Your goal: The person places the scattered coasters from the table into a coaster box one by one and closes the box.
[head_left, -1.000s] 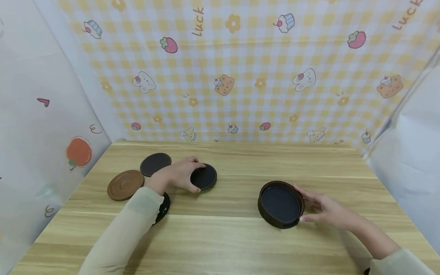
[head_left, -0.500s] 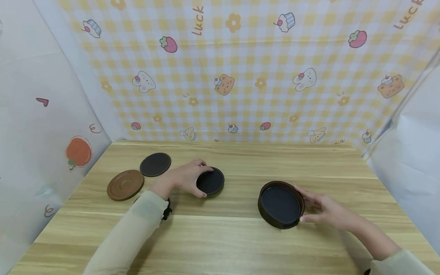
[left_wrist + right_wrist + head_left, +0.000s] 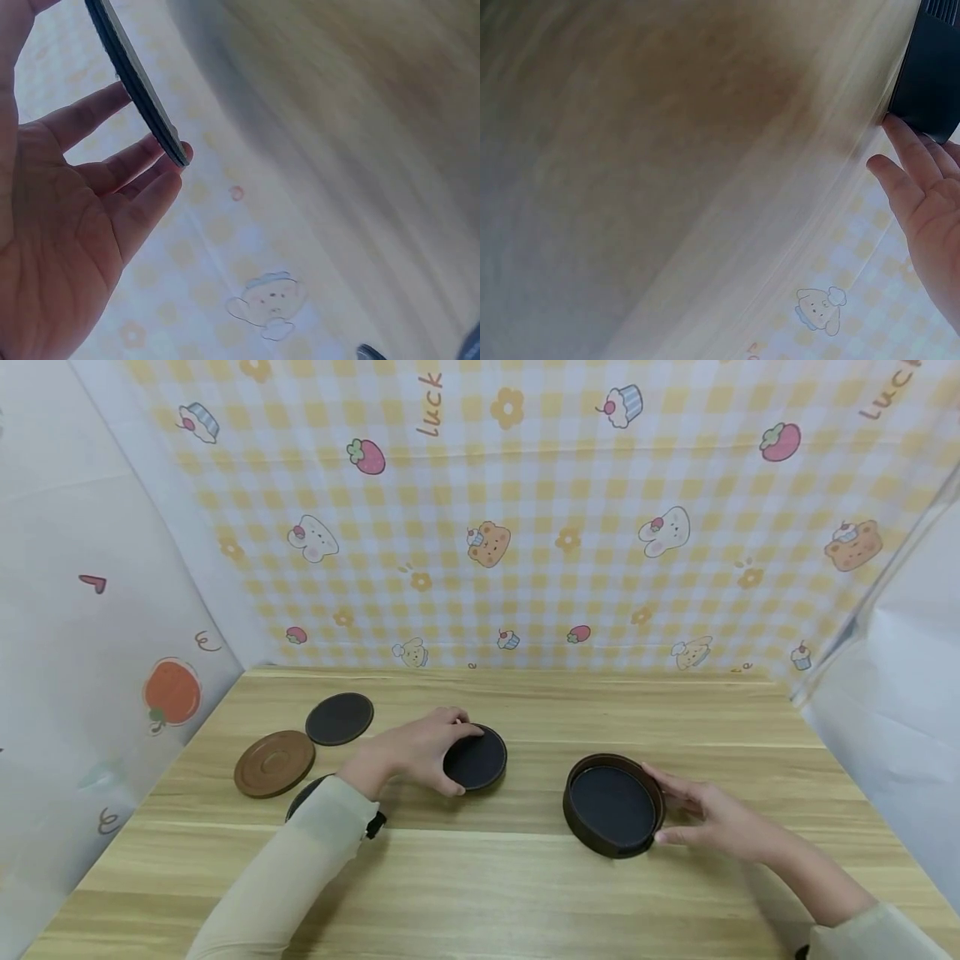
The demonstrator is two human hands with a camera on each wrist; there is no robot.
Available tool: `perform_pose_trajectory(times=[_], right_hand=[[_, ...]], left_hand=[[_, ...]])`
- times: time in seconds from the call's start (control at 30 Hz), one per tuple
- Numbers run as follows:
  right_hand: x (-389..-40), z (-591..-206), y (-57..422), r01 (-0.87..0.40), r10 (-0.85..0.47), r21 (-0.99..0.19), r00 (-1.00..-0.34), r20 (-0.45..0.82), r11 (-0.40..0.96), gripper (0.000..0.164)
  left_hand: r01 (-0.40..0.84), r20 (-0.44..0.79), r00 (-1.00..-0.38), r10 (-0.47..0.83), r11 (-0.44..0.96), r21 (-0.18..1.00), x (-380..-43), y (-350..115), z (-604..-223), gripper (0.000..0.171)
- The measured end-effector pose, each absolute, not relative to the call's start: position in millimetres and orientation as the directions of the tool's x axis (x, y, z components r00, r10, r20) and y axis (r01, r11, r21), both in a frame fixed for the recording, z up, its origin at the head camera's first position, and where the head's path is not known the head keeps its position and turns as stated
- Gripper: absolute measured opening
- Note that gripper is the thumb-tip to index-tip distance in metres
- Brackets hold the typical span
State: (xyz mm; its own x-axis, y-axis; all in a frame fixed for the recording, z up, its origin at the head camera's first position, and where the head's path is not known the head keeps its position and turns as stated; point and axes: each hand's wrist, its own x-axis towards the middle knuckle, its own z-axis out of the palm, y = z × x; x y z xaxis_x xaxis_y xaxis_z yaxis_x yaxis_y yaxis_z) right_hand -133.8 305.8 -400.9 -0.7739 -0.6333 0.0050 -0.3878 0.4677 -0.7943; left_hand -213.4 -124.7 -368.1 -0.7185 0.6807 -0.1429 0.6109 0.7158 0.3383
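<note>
In the head view my left hand (image 3: pixel 427 750) grips a round black coaster (image 3: pixel 477 760) by its edge, thumb at the near side and fingers at the far side. The left wrist view shows that coaster edge-on (image 3: pixel 139 90), its rim layered dark and pale. To the right, a round dark-brown coaster holder (image 3: pixel 576 822) with a raised wall sits on the table; a black disc (image 3: pixel 611 806) lies inside. My right hand (image 3: pixel 712 818) rests against the holder's right side, thumb and fingers apart. The right wrist view has nearly straight fingers (image 3: pixel 907 150) touching its dark wall.
A flat black coaster (image 3: pixel 340 719) and a brown ringed disc (image 3: pixel 273 764) lie at the left. Another dark disc (image 3: pixel 298 799) is mostly hidden under the left sleeve. A checkered cloth (image 3: pixel 562 593) hangs behind the wooden table (image 3: pixel 480 893).
My left hand has carried the black coaster to the right and slightly nearer, toward the holder. The right hand and the holder have stayed in place.
</note>
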Motion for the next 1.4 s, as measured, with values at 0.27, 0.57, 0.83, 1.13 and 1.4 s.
perform_pose_trajectory(times=[0.27,0.57,0.83,1.13,1.4], right_hand=[[-132.9,-398.6,305.3,-0.38,-0.626,-0.781,-0.78,-0.017,0.495,0.089],[-132.8,-399.9,302.2,-0.414,-0.636,-0.792,-0.771,0.041,0.45,0.087],[-133.1,-397.3,302.5,-0.397,-0.607,-0.77,-0.795,0.017,0.499,0.087],[-133.0,-389.1,303.1,-0.365,-0.588,-0.726,-0.806,-0.068,0.583,0.088],[-133.6,-386.6,300.9,-0.334,-0.586,-0.753,-0.806,-0.085,0.567,0.084]], left_hand=[[0.654,-0.122,-0.687,0.716,0.683,0.325,-210.3,-108.6,-364.1,0.085],[0.696,-0.095,-0.643,0.76,0.631,0.341,-207.8,-85.4,-359.0,0.086],[0.726,-0.08,-0.606,0.791,0.592,0.35,-205.2,-62.2,-354.0,0.085],[0.743,-0.089,-0.567,0.819,0.555,0.375,-200.4,-37.4,-353.8,0.085],[0.74,-0.083,-0.552,0.83,0.534,0.409,-198.2,-21.1,-358.4,0.084]])
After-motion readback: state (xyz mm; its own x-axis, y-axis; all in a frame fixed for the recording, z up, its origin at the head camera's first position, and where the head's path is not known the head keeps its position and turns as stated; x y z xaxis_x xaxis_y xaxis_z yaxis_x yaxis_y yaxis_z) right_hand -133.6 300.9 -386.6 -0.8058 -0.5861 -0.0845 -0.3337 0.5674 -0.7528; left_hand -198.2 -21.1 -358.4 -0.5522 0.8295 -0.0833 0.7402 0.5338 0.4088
